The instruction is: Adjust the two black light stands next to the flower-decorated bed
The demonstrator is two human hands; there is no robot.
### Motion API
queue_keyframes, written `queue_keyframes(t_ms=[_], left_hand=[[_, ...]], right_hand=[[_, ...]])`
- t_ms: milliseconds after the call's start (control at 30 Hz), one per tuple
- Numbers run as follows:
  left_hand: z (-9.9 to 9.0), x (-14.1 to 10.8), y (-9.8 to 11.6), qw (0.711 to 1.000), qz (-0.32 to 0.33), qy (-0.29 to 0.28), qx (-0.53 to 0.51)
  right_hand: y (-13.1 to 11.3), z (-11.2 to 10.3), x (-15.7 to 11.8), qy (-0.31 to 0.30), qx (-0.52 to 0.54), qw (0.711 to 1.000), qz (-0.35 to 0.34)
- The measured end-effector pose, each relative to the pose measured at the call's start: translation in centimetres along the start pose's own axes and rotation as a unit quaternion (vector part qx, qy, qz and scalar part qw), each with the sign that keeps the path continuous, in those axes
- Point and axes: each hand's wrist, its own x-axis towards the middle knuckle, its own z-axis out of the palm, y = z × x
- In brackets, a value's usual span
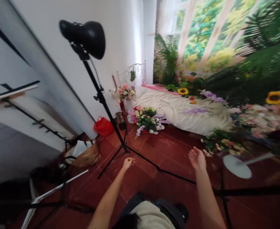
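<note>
My left hand (128,162) is over the red tiled floor, near the feet of a black tripod stand. Its fingers are curled together, and nothing shows in them. Out to the right, my right hand (197,157) is turned palm up, its fingers loosely bent and apart, holding nothing. It is close to a low clump of flowers (228,144) beside the bed. A black lamp (92,38) tops the tripod stand (101,98). Further back, a bouquet (146,119) lies on the floor against the cream bedding (175,109).
One tripod leg (173,175) stretches across the floor between my arms. A white round base (237,167) stands at the right. Leftward are a red bag (103,126), a brown bag (88,156) and a white pole (63,184). Palms and sunflowers (275,97) fill the right side.
</note>
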Motion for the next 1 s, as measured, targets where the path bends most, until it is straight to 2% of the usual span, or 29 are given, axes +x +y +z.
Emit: queue_keyframes(t_ms=[133, 233, 400, 533, 633, 767, 900, 1000], left_hand=[[-6.2, 0.9, 0.6, 0.998, 0.004, 0.043, -0.046], [-9.6, 1.5, 1.2, 0.994, 0.021, 0.074, -0.084], [-13.9, 3.2, 2.5, 0.982, 0.077, 0.108, -0.131], [-16.4, 5.6, 4.6, 0.972, 0.115, 0.134, -0.157], [-17.9, 8.1, 7.6, 0.955, 0.18, 0.173, -0.16], [-18.7, 12.3, 13.8, 0.922, 0.268, 0.236, -0.151], [-18.1, 16.6, 20.8, 0.892, 0.346, 0.234, -0.171], [-17.1, 19.3, 24.7, 0.884, 0.372, 0.228, -0.168]], right_hand=[[10.2, 8.9, -1.9, -0.093, -0.118, 0.98, 0.131], [15.9, 14.1, -3.4, -0.169, -0.201, 0.947, 0.186], [21.4, 21.2, -3.7, -0.298, -0.313, 0.879, 0.201], [24.1, 26.0, -2.1, -0.328, -0.369, 0.85, 0.184], [25.9, 29.7, -0.2, -0.345, -0.393, 0.831, 0.191], [28.0, 35.0, 3.1, -0.388, -0.415, 0.801, 0.19], [30.0, 40.7, 7.5, -0.404, -0.471, 0.764, 0.178], [31.9, 44.8, 10.7, -0.405, -0.503, 0.751, 0.136]])
